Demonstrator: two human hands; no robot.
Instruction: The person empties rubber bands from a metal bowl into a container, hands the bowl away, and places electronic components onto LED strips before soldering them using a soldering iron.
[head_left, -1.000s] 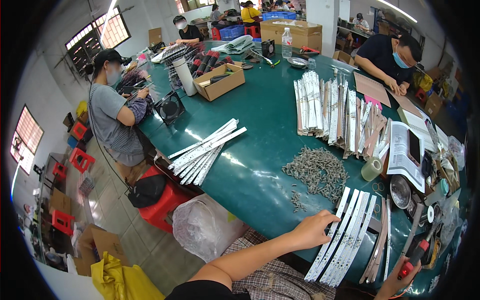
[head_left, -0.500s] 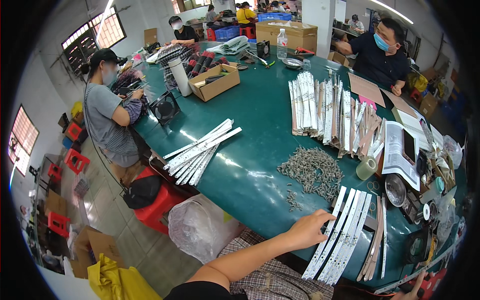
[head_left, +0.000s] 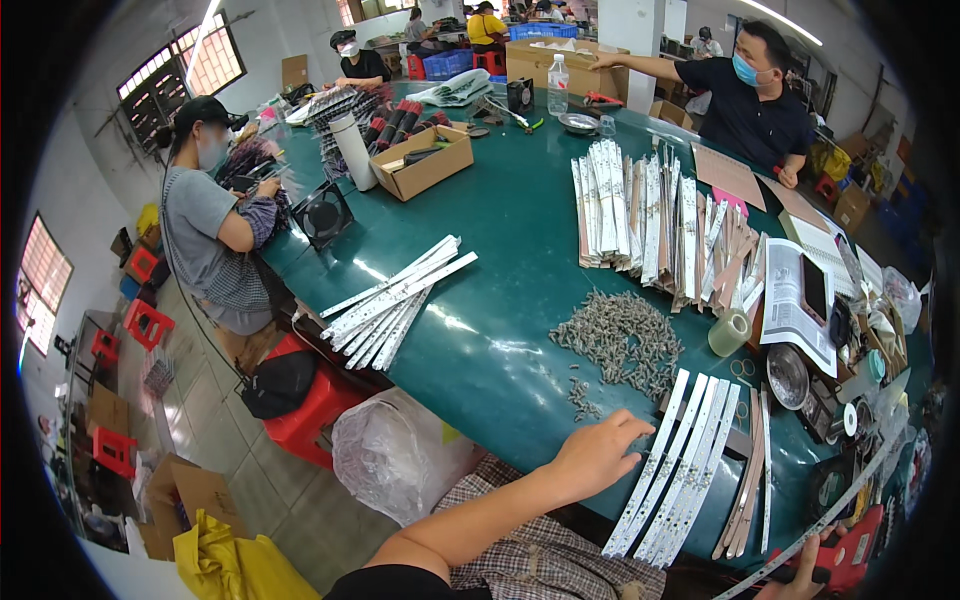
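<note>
My left hand (head_left: 598, 455) hovers at the table's front edge, left of a fanned row of white LED circuit board strips (head_left: 672, 475). Its fingers are bent and apart, with nothing in them. At the lower right corner, partly cut off, my right hand (head_left: 795, 580) grips a long white strip (head_left: 850, 490) that slants up to the right. Behind that strip sits a red and black device (head_left: 853, 550), only partly visible. A heap of small grey metal pieces (head_left: 625, 340) lies just beyond the left hand.
Bundled strips (head_left: 650, 215) stand farther back on the green table (head_left: 480, 400); a loose pile of strips (head_left: 400, 305) lies left. Tape roll (head_left: 730, 333), metal bowl (head_left: 788, 378) and phone (head_left: 814, 290) crowd the right side. Co-workers sit at the left and far right.
My left hand has moved left off the row of strips. My right hand has shifted left, and its strip has risen. The far-right co-worker has stretched an arm to the big cardboard box.
</note>
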